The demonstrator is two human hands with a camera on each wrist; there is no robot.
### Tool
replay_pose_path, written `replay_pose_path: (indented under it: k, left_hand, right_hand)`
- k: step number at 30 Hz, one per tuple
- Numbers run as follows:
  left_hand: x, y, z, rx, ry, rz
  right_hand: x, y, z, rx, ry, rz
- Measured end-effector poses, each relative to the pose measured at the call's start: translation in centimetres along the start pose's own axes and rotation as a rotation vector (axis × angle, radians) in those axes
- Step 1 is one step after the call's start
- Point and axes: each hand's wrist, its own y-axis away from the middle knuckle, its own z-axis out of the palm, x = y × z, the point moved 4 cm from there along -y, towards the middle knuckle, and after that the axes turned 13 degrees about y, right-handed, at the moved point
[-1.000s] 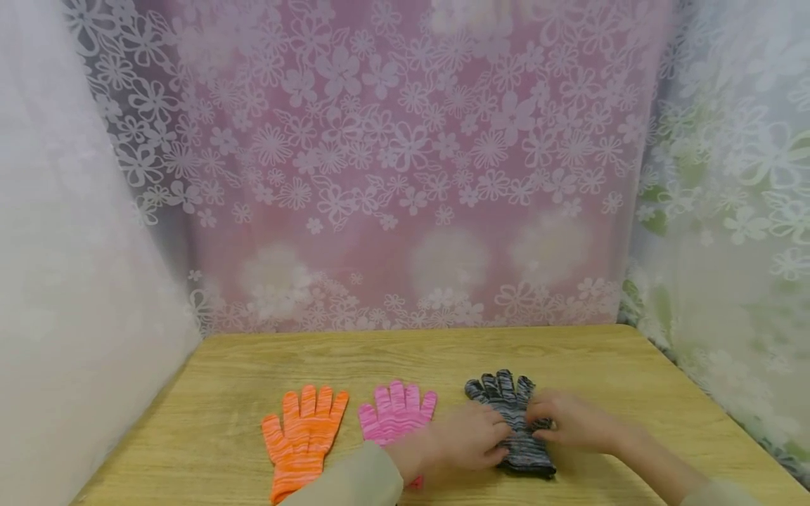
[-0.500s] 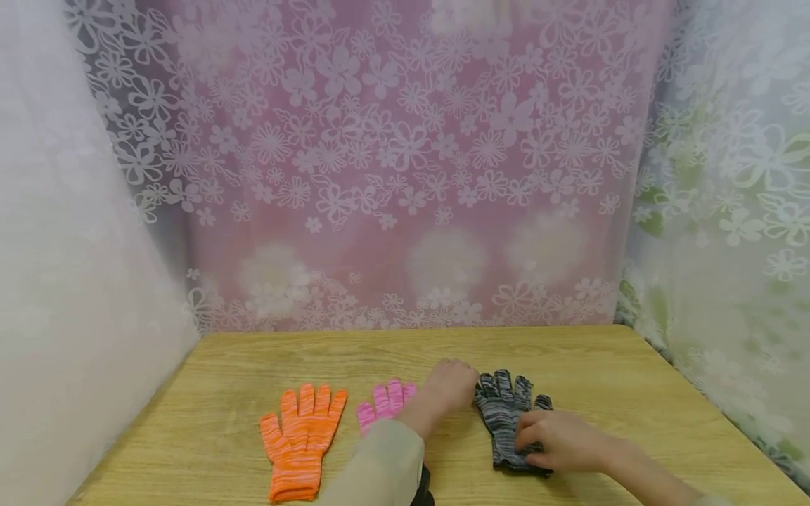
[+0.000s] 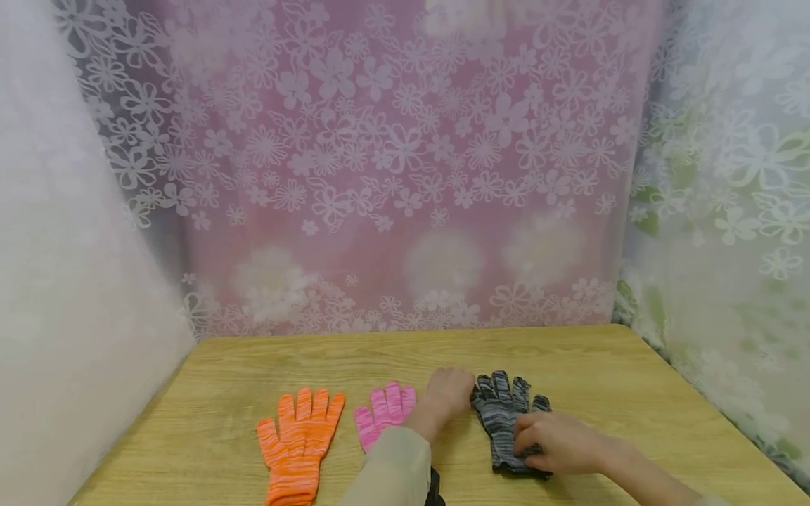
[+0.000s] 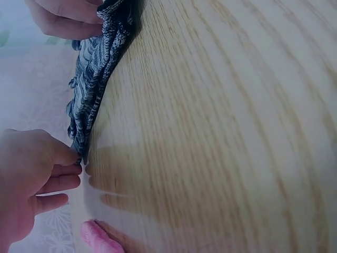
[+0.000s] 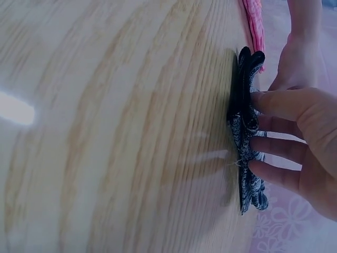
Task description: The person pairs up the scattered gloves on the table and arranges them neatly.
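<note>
A black-and-grey striped knit glove (image 3: 503, 425) lies palm-down or palm-up, I cannot tell which, on the right half of the table. My left hand (image 3: 449, 392) pinches the tip of its leftmost finger, with thumb and forefinger meeting at the fabric in the left wrist view. Over the glove's lower right part, my right hand (image 3: 560, 441) holds the fabric near the cuff with bent fingers. A pink knit glove (image 3: 382, 414) lies to the left, partly hidden under my left sleeve (image 3: 395, 467). Farther left lies an orange knit glove (image 3: 297, 443), fingers spread.
All the gloves lie on a wooden table (image 3: 253, 365). A pink flower-patterned curtain (image 3: 405, 176) hangs behind it. Pale sheets close in both sides, a white one (image 3: 95, 281) at the left and a floral one (image 3: 728, 281) at the right.
My left hand has moved from the glove's middle up to its leftmost finger. The black-and-grey glove has turned more upright, and my right hand has shifted slightly down with it.
</note>
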Motion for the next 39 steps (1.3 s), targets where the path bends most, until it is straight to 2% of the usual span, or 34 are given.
replay_pose_path:
  k: [4, 8, 11, 13, 17, 23, 30, 34, 39]
  left_hand:
    - [-0.1, -0.3, 0.0, 0.024, 0.011, 0.018]
    - [0.0, -0.5, -0.3, 0.081, 0.010, 0.066]
    - [0.1, -0.7, -0.7, 0.121, -0.020, 0.107]
    - [0.3, -0.8, -0.9, 0.125, -0.045, 0.126]
    - [0.7, -1.1, -0.7, 0.092, -0.122, 0.154]
    - [1.3, -1.2, 0.5, 0.016, -0.234, 0.188]
    - [1.8, -1.1, 1.2, -0.026, -0.366, 0.224]
    - [1.9, -1.0, 1.6, -0.038, -0.402, 0.218]
    - [1.5, -1.0, 1.2, -0.037, -0.400, 0.171]
  right_hand:
    - [0.1, 0.1, 0.0, -0.014, -0.017, 0.009]
    - [0.0, 0.2, -0.1, -0.023, -0.027, 0.013]
    - [0.0, 0.2, -0.1, -0.032, -0.033, 0.022]
    - [0.1, 0.2, -0.1, -0.040, -0.043, 0.032]
    - [0.2, 0.2, -0.1, -0.056, -0.061, 0.053]
    - [0.1, 0.2, 0.0, -0.060, -0.066, 0.049]
    - [0.0, 0.2, 0.0, -0.067, -0.055, 0.062]
    - [0.0, 0.2, 0.0, -0.067, -0.054, 0.060]
    - [-0.1, 0.3, 0.1, -0.054, -0.050, 0.062]
